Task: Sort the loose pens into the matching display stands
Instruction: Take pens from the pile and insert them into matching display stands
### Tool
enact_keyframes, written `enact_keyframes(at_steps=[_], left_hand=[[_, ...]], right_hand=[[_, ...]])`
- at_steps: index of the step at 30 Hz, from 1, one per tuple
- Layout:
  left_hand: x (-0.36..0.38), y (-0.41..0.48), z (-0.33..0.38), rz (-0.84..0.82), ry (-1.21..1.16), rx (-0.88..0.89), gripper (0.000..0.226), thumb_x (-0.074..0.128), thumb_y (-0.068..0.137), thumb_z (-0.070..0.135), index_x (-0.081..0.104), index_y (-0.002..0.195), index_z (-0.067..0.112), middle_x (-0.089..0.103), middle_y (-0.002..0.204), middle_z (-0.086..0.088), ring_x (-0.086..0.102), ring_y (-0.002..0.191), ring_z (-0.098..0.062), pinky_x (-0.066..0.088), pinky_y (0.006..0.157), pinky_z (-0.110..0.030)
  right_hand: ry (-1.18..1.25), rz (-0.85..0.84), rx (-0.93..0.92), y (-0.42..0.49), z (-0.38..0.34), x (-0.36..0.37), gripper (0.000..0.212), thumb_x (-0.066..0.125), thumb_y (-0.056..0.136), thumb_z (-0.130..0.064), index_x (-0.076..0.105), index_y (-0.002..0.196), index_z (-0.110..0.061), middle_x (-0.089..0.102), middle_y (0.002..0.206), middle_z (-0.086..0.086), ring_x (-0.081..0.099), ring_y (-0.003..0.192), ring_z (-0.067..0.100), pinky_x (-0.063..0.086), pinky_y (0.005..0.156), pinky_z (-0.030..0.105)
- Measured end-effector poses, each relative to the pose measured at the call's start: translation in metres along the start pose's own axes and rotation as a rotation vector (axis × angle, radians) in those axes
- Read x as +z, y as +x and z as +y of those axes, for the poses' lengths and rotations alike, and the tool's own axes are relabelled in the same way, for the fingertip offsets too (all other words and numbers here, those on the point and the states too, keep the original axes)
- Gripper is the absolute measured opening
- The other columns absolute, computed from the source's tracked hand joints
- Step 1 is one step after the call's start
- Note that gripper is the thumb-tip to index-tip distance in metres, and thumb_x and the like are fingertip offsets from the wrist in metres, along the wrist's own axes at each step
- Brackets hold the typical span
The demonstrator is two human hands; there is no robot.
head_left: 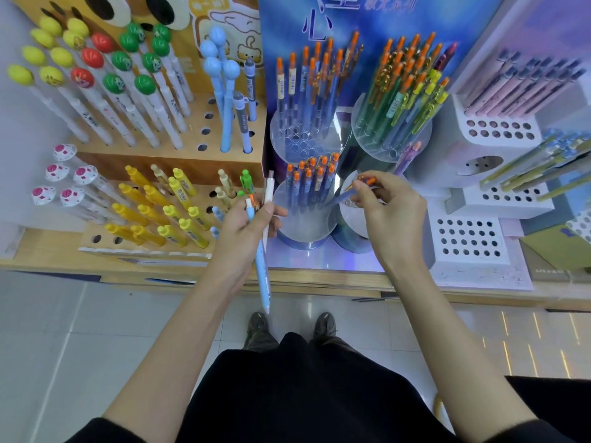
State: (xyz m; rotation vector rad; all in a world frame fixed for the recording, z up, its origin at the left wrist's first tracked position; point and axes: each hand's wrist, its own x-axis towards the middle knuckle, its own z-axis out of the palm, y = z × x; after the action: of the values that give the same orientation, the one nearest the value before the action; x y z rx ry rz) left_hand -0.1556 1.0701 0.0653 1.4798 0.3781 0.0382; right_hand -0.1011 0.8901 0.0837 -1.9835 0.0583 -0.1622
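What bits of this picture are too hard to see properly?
Head view:
- Orange-capped blue pen in the right hand: blurred, so its tip is unclear.
- Bundle of pens in the left hand: the fingers hide how many.
- Printed pen labels: too small to read.
- Yellow-green pens: cut off by the right edge.

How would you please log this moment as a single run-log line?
left hand: holds loose pens | right hand: pinches orange-capped pen, tilted | pen tip: beside front-left clear stand

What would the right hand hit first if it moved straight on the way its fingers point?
Probably the orange-capped pens in the clear round stand left of it, though depth is unclear.
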Motion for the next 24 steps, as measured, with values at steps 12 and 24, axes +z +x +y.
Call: enact_keyframes(at_steps=[12, 24], left_hand=[[0.005, 0.001, 0.008, 0.034, -0.09, 0.058, 0.007, 0.042, 0.101, 0.017, 0.048, 0.103, 0.02, 0.069, 0.089, 0.005, 0.069, 0.076, -0.011, 0.056, 0.08, -0.03], [-0.01, -0.009, 0.011, 0.078, -0.089, 0.099, 0.007, 0.045, 0.1, 0.014, 0.047, 0.106, 0.013, 0.06, 0.072, 0.006, 0.054, 0.06, -0.008, 0.05, 0.062, -0.023]], right_hand=[[0.03, -0.04, -0.043, -0.003, 0.007, 0.009, 0.005, 0.063, 0.087, -0.016, 0.067, 0.088, -0.016, 0.065, 0.081, 0.003, 0.067, 0.072, 0.022, 0.054, 0.077, 0.047], [-0.056, -0.085, -0.14, -0.009, 0.004, 0.02, 0.009, 0.065, 0.088, -0.015, 0.07, 0.093, -0.01, 0.064, 0.08, 0.0, 0.067, 0.073, 0.021, 0.055, 0.073, 0.04]])
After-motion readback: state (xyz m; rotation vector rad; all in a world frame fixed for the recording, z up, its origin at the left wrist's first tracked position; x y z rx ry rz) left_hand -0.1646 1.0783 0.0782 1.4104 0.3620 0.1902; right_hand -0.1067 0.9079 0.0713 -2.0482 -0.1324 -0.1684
